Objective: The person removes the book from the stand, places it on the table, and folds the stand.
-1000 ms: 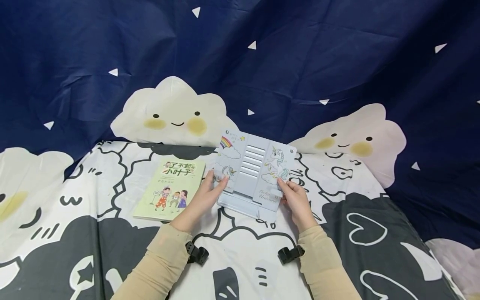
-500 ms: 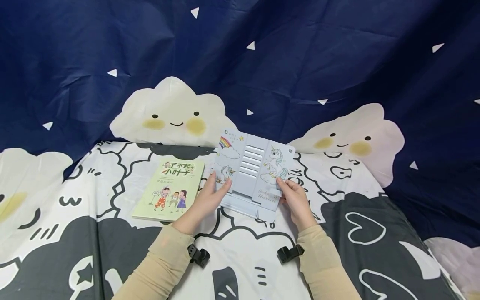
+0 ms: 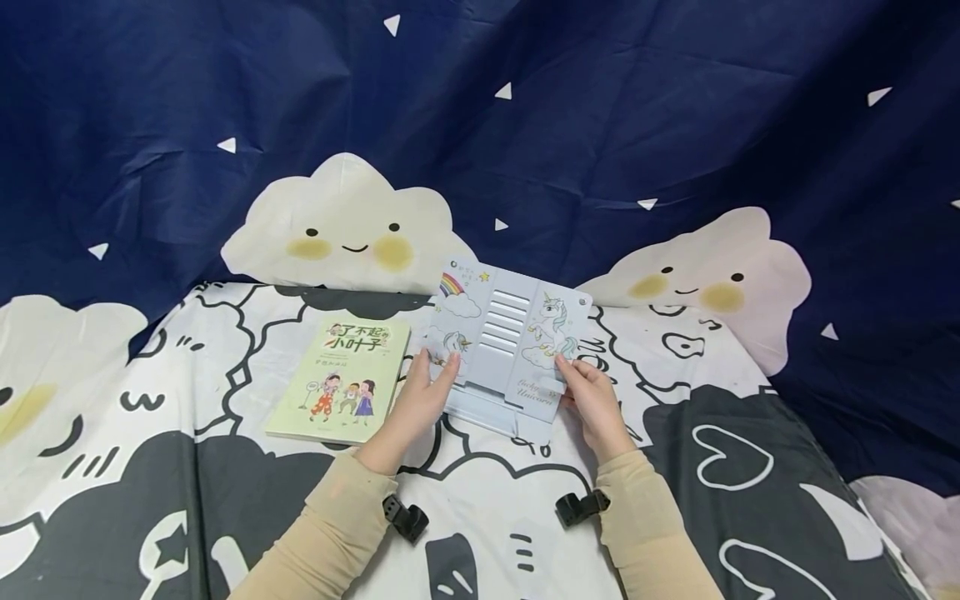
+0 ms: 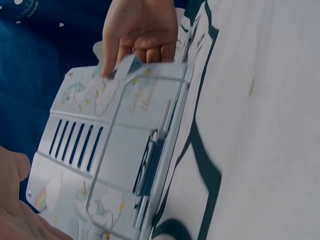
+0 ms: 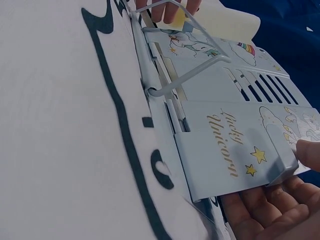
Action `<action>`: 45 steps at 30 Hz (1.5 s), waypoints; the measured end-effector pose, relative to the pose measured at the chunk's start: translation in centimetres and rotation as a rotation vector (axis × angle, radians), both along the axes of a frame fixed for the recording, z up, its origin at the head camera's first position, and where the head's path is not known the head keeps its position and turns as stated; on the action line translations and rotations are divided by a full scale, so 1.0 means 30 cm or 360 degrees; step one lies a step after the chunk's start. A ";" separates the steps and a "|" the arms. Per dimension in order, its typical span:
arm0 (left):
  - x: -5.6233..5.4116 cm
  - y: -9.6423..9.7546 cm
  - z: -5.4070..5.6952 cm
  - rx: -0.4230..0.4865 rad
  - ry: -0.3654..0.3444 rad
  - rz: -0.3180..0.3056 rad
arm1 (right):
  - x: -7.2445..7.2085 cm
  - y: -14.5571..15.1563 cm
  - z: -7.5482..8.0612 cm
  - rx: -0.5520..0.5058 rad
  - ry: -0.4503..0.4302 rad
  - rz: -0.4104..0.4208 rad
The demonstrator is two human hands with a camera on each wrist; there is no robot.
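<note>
A pale blue metal book stand with unicorn, rainbow and star prints is tilted up facing me, its slotted panel in the middle. My left hand grips its left edge, thumb toward the front. At the right edge, my right hand holds it, thumb on the front face and fingers behind, as the right wrist view shows. A bent wire loop sticks out from the stand's bottom ledge. Beside the right thumb, a small page clip wraps the side edge.
A light green book with cartoon children on its cover lies left of the stand. Black-and-white printed cloth covers the surface. Behind it hangs a dark blue curtain with white triangles and smiling clouds.
My left hand has shifted slightly on the stand's left edge, and its wrist has moved a little to the right. The right hand and the stand look nearly still.
</note>
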State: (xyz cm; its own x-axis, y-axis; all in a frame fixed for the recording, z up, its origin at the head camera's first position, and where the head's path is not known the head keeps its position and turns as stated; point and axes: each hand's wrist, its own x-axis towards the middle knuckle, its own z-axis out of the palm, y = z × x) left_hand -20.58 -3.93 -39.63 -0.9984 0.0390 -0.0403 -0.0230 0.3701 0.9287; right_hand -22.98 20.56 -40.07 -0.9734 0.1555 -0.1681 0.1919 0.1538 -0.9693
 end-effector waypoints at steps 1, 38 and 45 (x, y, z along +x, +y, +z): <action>0.004 0.005 0.002 0.0014 0.0005 -0.0003 | 0.000 0.001 0.001 -0.0001 -0.0001 -0.0001; 0.137 0.185 -0.001 0.0598 -0.0159 0.0252 | 0.006 0.009 0.014 -0.0197 -0.0058 -0.0001; 0.117 0.169 -0.016 0.0615 -0.0166 0.0249 | 0.018 0.007 0.028 -0.0050 -0.0047 0.0032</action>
